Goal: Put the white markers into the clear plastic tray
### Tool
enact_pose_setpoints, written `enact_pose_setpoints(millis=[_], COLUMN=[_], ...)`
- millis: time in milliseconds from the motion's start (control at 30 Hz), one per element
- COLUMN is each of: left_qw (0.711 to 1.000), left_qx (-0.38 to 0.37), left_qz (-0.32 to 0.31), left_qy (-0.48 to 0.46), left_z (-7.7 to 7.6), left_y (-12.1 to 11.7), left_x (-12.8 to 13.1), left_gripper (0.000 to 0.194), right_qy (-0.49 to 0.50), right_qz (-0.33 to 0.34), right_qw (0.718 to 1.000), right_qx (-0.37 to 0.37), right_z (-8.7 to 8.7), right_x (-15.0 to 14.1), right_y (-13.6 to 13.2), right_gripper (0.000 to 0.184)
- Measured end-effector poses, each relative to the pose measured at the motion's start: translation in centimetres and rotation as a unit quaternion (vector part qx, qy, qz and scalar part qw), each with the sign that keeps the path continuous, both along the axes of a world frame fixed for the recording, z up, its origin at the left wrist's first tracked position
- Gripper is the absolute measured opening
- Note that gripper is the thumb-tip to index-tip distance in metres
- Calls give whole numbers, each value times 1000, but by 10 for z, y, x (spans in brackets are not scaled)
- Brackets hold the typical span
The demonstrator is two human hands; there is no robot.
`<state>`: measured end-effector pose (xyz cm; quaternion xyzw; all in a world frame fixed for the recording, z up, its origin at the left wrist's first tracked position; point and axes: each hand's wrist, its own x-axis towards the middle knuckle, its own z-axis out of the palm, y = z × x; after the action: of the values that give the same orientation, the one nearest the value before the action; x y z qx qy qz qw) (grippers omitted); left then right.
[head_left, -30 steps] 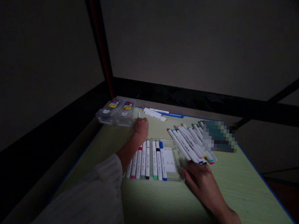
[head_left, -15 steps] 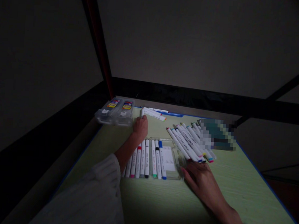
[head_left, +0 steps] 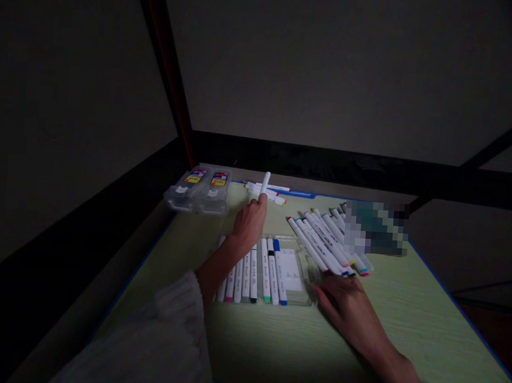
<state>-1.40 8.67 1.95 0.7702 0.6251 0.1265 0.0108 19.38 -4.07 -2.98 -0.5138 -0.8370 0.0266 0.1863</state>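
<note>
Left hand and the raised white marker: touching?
Touching. The head view shows the white marker sticking up out of the closed left hand.

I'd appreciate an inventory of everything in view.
Table: one, green, centre
Cases: two, clear, far left
Open tray: one, clear, centre
Tray markers: eight visible, white, inside
Paper: one, white, in tray
Loose markers: several, white, right
Far markers: several, white, back
Strip: one, blue, back
Pixelated item: one, greenish, right
Held marker: one, white, centre
Walls: two, grey, behind
Post: one, reddish, left
Sleeve: one, pale, left
Left hand: one, gripping marker
Right hand: one, by tray
</note>
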Motion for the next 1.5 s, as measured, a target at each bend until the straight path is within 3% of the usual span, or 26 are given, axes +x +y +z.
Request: enact_pose_setpoints(millis=[200, 367, 567, 800, 1067, 1333, 1500], left_qw=[993, 973, 946, 895, 837, 786, 769], left_qx=[2, 34, 49, 13, -71, -89, -135], left_qz=[-26, -58, -75, -129, -92, -99, -131], left_qy=[-115, -219, -311, -426, -535, -603, -611], left_z=[1, -14, -27, -20, -21, -23, -25], left_y=[-6, -2, -4, -10, -11, -10, -12], left_x=[-2, -10, -12, -11, -12, -11, -8], left_gripper=[22, 12, 15, 20, 28, 13, 11], right_qy=[3, 3, 6, 0, 12, 30, 99], right_qz=[2, 3, 4, 5, -3, -13, -31], right_qw=[1000, 1000, 1000, 1000, 1000, 999, 993], right_qx=[0, 3, 3, -4, -8, 32, 55], right_z=[0, 2, 3, 1, 1, 2, 4], right_x=[0, -1, -2, 1, 1, 1, 2], right_y=[0, -1, -1, -1, -1, -2, -4], right_gripper=[31, 31, 31, 30, 29, 29, 20])
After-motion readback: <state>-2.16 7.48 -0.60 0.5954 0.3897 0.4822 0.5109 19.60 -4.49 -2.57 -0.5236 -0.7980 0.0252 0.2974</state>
